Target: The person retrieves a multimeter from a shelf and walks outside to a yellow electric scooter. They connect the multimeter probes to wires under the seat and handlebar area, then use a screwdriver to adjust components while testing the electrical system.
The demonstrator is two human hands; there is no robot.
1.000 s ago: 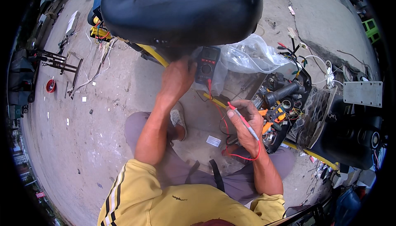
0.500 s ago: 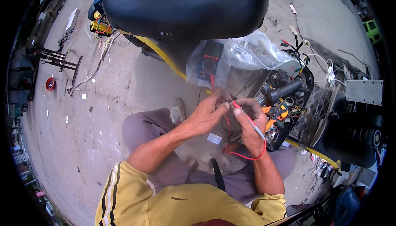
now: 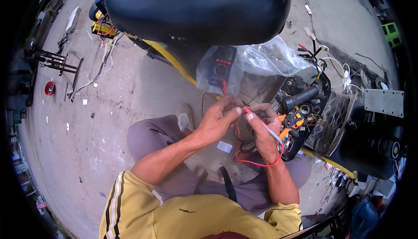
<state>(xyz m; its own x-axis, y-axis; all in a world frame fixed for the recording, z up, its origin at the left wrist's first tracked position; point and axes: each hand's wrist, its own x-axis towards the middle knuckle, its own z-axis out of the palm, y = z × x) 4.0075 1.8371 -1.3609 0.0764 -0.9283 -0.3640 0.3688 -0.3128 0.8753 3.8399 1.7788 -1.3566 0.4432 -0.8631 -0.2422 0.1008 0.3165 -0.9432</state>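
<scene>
My right hand point(image 3: 267, 130) grips a red and grey test probe point(image 3: 272, 134), its red end pointing up and left toward the other hand. From the probe's lower end a red lead point(image 3: 257, 165) loops below my right hand. Close beside it, my left hand point(image 3: 219, 118) is pinched, thumb against fingers, at the probe's red end. What sits between those fingers is too small and hidden to name. Ahead of the hands lies a blue and dark multimeter point(image 3: 221, 67) on clear plastic, with a red plug at its lower end.
A large black padded seat point(image 3: 196, 10) looms above the multimeter, with a yellow frame tube point(image 3: 174, 62) below. To the right stands an open box of tools and parts, including orange-handled pliers point(image 3: 285, 131) and a black cylinder point(image 3: 301, 98). A small white label point(image 3: 224, 146) lies between my legs.
Both hands stay close together, with the probe still in my right hand. The red lead's loop has shifted slightly, and a dark lead shows more clearly left of my left hand.
</scene>
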